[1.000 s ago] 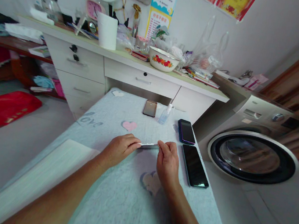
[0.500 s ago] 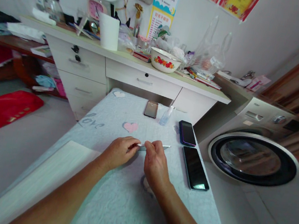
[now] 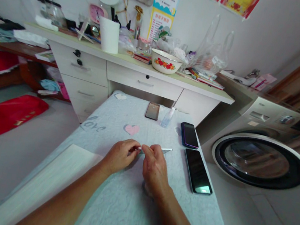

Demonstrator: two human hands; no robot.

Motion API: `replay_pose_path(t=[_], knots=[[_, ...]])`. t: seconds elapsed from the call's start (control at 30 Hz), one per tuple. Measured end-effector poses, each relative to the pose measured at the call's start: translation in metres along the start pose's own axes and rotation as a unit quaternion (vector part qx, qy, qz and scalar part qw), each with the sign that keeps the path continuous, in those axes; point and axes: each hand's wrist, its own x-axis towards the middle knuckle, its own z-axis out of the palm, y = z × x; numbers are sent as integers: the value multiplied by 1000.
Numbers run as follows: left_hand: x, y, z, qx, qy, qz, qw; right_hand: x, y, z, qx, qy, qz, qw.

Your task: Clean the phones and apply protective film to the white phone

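My left hand (image 3: 121,156) pinches the left end of a thin, pale, flat object (image 3: 167,151) above the cloth-covered table (image 3: 109,203). My right hand (image 3: 155,167) is closed on the same object just beside the left fingertips, and its white edge sticks out to the right. Most of this object is hidden by my fingers, so I cannot make out what it is. To the right lie a large black phone (image 3: 198,171) and a smaller dark phone (image 3: 190,135). Beyond my hands are a brownish phone or case (image 3: 152,111) and a clear spray bottle (image 3: 167,117).
A long white board or sheet (image 3: 45,183) lies at the table's left. Behind stands a white desk (image 3: 145,84) with a flowered bowl (image 3: 165,61) and a paper roll (image 3: 109,35). A washing machine (image 3: 260,161) is at the right, a red bag (image 3: 7,113) on the floor.
The view has shifted slightly. My right hand's fingertips have moved a little left along the thin object, closer to my left fingertips. Both hands keep their hold.
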Motion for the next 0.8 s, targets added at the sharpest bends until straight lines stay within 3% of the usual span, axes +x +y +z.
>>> replay_pose_path(t=[0.27, 0.8], knots=[[0, -2, 2, 12, 12, 0, 1000, -2, 19, -6, -25, 76, 16, 997], [-1, 1, 0, -20, 13, -1, 1000, 0, -9, 14, -48, -5, -45, 998]])
